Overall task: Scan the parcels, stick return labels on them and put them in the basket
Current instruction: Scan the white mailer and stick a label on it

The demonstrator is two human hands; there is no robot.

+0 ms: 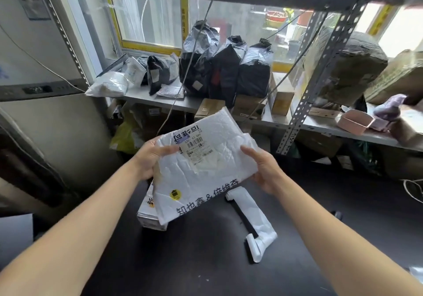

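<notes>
While the left hand (148, 158) grips one side of a white padded parcel (201, 169) with its thumb across the top face, the right hand (263, 169) clasps the opposite edge, so the parcel is held above a dark table (160, 261), its printed label (196, 148) facing up. Just beneath it on the table lies a second flat parcel (148, 215), and beside that a curled strip of white label paper (251, 222). Beyond, a metal shelf (164, 101) carries black and white bagged parcels and cardboard boxes.
</notes>
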